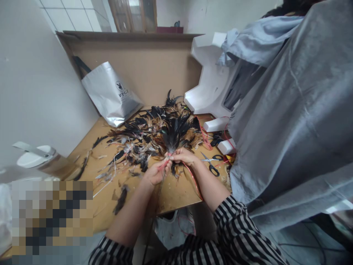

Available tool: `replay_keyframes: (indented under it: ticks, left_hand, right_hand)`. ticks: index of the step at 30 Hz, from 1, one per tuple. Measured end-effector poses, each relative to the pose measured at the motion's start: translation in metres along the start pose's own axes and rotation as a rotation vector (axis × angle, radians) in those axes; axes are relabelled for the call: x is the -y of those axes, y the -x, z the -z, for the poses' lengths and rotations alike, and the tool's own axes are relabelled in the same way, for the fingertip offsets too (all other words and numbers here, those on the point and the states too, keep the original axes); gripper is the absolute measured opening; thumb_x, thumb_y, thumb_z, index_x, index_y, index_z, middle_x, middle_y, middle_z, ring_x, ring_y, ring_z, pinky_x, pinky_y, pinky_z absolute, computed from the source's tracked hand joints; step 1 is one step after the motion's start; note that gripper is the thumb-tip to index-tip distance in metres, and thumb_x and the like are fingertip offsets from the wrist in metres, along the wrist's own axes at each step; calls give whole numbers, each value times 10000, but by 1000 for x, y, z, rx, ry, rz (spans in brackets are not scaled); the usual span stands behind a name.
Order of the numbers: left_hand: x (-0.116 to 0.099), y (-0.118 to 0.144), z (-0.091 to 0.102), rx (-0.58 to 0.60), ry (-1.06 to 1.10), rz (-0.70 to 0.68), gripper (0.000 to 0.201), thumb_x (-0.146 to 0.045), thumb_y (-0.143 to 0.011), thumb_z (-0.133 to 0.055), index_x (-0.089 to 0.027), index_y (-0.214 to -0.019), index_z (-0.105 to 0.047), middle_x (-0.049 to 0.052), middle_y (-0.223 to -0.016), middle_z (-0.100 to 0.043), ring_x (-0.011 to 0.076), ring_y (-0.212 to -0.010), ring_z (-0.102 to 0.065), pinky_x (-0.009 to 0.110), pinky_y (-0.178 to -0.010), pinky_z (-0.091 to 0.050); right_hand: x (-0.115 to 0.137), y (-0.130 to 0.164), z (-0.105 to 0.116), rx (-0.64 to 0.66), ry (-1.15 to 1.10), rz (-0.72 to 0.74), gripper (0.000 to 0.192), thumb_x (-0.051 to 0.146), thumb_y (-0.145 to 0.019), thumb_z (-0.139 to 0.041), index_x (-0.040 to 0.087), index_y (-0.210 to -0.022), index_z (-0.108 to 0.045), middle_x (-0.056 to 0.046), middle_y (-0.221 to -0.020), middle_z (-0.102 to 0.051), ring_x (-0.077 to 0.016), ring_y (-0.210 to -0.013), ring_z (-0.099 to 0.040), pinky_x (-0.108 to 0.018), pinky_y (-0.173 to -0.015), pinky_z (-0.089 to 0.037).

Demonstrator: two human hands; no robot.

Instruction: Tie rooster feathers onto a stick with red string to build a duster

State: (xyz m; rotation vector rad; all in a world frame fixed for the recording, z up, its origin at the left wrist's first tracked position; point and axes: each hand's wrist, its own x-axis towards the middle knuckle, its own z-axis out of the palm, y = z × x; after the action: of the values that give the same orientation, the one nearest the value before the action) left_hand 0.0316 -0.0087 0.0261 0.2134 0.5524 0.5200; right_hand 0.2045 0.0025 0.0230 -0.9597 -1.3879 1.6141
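Close together over the front of the table, my left hand (157, 173) and my right hand (185, 156) are both closed at the base of a bunch of dark feathers (174, 132). The feathers stand upward from my fingertips. Red string (194, 176) runs from the grip and trails past my right wrist towards the table's front edge. A thin stick or stem hangs below my left fingers; its upper end is hidden. Behind the bunch spreads a heap of loose brown and black feathers (146, 123). Black-handled scissors (213, 167) lie open, right of my right hand.
A silver bag (106, 95) leans at the back left of the wooden table (176, 200). White foam pieces (206, 81) and a grey cloth (281, 110) stand on the right. A lidded container (46, 162) is at the left. A blurred patch covers the lower left.
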Motion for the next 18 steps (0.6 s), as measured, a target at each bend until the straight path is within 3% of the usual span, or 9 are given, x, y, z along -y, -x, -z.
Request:
replay_keyframes:
  ticks: [3, 7, 9, 14, 18]
  left_hand:
    - [3, -1, -1, -30, -126, -70, 117, -114, -829, -470, -75, -825, -580, 66, -675, -599, 66, -543, -591, 115, -499, -480]
    - [7, -2, -3, -94, -493, -338, 114, -175, -774, -573, -82, -835, -594, 113, -745, -649, 129, -570, -623, 192, -499, -504]
    - [8, -1, -4, -128, -602, -400, 160, -236, -763, -595, -85, -815, -589, 118, -720, -651, 145, -549, -622, 217, -492, -504]
    - [5, 3, -1, -35, -530, -253, 171, -234, -777, -574, -74, -838, -581, 97, -669, -621, 116, -503, -587, 186, -451, -456]
    - [-2, 5, 3, 123, -343, -113, 98, -186, -811, -513, -91, -798, -533, -20, -520, -454, 25, -358, -407, 100, -327, -274]
  right_hand:
    - [-1, 1, 7, 23, 123, 8, 335, 376, -610, -690, 118, -504, -503, 66, -416, -398, -31, -405, -274, -213, -420, -136]
    - [0, 1, 10, 54, 232, 24, 395, 409, -652, -648, 137, -468, -430, 81, -402, -339, -31, -409, -221, -225, -430, -114]
    - [1, 1, 9, 46, 259, 13, 412, 424, -654, -644, 143, -465, -408, 86, -405, -316, -31, -414, -204, -227, -432, -112]
    - [3, -1, 8, 22, 292, -20, 389, 445, -629, -667, 130, -512, -471, 78, -440, -354, -36, -439, -237, -219, -440, -140]
    - [0, -5, 3, 8, 201, 34, 338, 433, -621, -683, 117, -609, -564, 78, -458, -368, -36, -440, -260, -207, -437, -165]
